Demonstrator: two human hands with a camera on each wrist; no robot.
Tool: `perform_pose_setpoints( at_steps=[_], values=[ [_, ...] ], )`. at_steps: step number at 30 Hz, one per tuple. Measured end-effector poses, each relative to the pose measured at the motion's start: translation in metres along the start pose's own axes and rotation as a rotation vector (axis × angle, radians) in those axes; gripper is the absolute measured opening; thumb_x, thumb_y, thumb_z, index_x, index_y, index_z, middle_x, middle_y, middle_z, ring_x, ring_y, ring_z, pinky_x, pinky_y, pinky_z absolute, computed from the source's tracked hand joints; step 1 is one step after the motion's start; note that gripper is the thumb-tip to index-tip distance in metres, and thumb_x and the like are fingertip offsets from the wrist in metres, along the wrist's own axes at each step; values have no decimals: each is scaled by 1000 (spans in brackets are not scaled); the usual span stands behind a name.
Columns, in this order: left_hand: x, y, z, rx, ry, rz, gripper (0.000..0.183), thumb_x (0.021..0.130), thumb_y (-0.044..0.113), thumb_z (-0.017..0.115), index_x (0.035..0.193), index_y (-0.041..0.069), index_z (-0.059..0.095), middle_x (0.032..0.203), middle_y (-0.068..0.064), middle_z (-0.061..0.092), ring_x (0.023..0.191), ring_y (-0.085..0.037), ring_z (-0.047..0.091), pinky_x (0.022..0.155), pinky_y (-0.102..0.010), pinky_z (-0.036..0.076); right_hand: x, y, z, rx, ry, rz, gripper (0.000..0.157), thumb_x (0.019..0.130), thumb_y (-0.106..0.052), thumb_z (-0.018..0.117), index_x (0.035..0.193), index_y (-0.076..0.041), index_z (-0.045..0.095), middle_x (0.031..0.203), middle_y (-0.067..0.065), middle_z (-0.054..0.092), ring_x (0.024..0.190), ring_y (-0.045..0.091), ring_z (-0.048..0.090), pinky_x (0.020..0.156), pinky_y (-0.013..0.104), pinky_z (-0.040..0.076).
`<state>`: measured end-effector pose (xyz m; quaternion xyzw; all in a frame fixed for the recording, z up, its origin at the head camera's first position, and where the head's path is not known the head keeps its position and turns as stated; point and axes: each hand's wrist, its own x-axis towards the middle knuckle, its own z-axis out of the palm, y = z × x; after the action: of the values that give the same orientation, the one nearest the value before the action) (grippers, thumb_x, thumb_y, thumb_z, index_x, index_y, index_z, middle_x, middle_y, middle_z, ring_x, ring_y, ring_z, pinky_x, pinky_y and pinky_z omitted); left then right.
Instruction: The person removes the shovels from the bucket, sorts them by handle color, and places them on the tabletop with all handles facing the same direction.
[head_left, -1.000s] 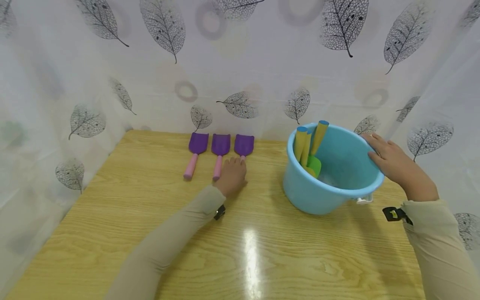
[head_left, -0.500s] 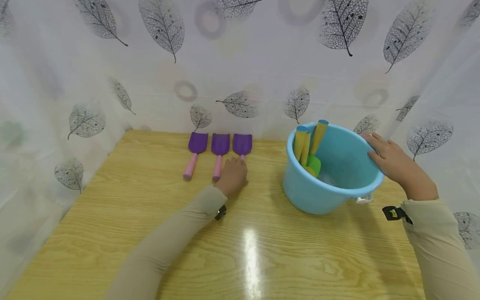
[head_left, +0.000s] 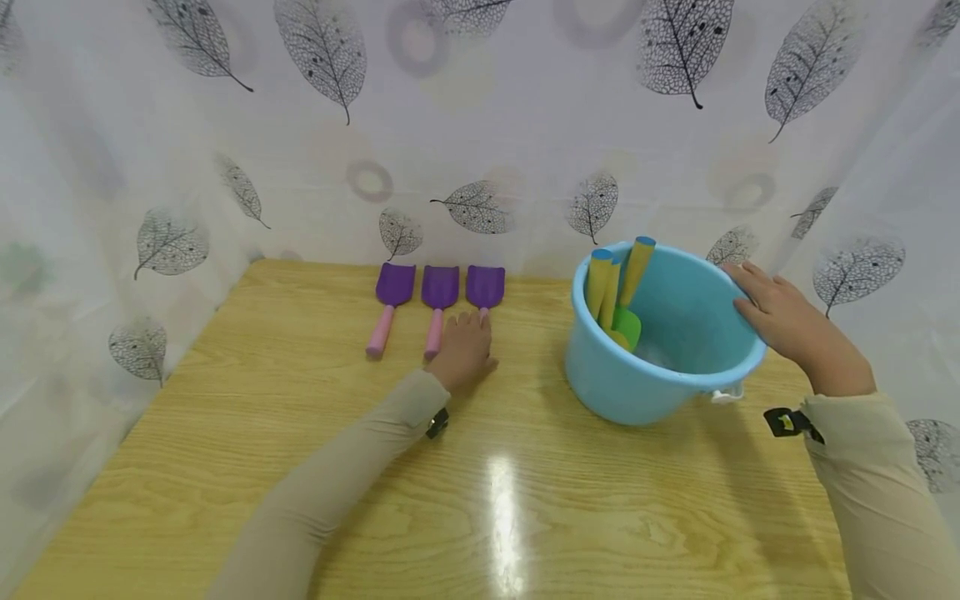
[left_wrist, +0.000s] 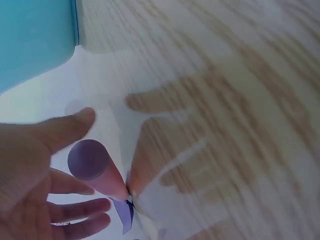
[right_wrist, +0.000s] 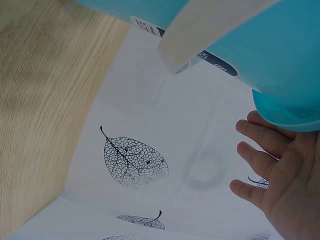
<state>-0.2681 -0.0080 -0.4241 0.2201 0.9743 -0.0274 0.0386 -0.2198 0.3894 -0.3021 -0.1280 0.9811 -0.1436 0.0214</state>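
Note:
Three toy shovels with purple blades and pink handles lie in a row at the table's back: a left shovel, a middle shovel and a right shovel. My left hand is at the right shovel's handle; in the left wrist view, thumb and fingers stand apart on either side of it. To the right, a light blue bucket holds several yellow-handled tools, one with a green part. My right hand rests over the bucket's right rim, its fingers extended outside.
The wooden table reaches back to a white curtain printed with dark leaves. A white handle hangs on the bucket's outer side. Beyond the bucket, the curtain stands close to my right hand.
The right shovel has shifted very slightly left. My left hand stays at its handle with only tiny movement, and my right hand has kept its place on the rim.

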Motion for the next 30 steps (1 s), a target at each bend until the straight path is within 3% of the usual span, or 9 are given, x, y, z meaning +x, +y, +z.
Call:
perform_pose_setpoints(
  at_steps=[4, 7, 10, 15, 19, 24, 30],
  values=[
    [1, -2, -2, -6, 57, 25, 77, 88, 49, 56, 142, -1, 33, 139, -18, 45, 127, -33, 43, 108, -47, 33, 1, -1, -1, 0, -1, 3, 53, 103, -28, 27, 149, -4, 16, 150, 33, 18, 141, 48, 6, 112, 64, -1],
    [1, -2, -4, -11, 150, 55, 68, 86, 46, 59, 136, 3, 42, 132, -16, 50, 124, -33, 45, 108, -48, 33, 1, -1, -1, -2, -2, 5, 54, 103, -28, 27, 149, -4, 16, 150, 34, 17, 141, 48, 6, 112, 64, 0],
    [1, -2, -5, 3, 314, 106, 57, 82, 41, 62, 126, 6, 52, 118, -13, 58, 113, -30, 52, 103, -47, 38, 1, -2, -1, -2, -1, 2, 54, 103, -28, 27, 149, -4, 16, 150, 34, 17, 141, 48, 6, 112, 64, 0],
    [1, -6, -7, 66, 645, 220, 39, 78, 36, 63, 106, 10, 62, 96, -6, 63, 93, -25, 57, 94, -41, 43, 1, -1, -1, 6, 7, -7, 53, 103, -28, 27, 149, -3, 17, 149, 33, 19, 141, 49, 7, 112, 65, 0],
    [-1, -9, -15, 103, 829, 332, 34, 75, 33, 66, 100, 10, 64, 92, -5, 64, 89, -23, 57, 92, -38, 43, 0, -1, -1, 6, 10, -14, 53, 103, -27, 27, 149, -3, 17, 149, 34, 19, 141, 49, 7, 111, 66, 1],
    [0, -12, -35, 151, 946, 462, 31, 77, 30, 64, 100, 8, 66, 93, -6, 64, 90, -23, 59, 95, -39, 43, 1, 0, 0, 1, 6, -14, 53, 103, -27, 26, 149, -3, 17, 149, 33, 20, 141, 49, 7, 110, 66, 2],
    [6, -7, -73, 235, 995, 587, 21, 84, 24, 58, 98, 10, 65, 95, -6, 67, 93, -23, 60, 98, -39, 43, 1, 0, 0, -1, 6, -12, 52, 103, -27, 26, 149, -3, 18, 149, 34, 20, 141, 50, 7, 110, 67, 2]
  ],
)
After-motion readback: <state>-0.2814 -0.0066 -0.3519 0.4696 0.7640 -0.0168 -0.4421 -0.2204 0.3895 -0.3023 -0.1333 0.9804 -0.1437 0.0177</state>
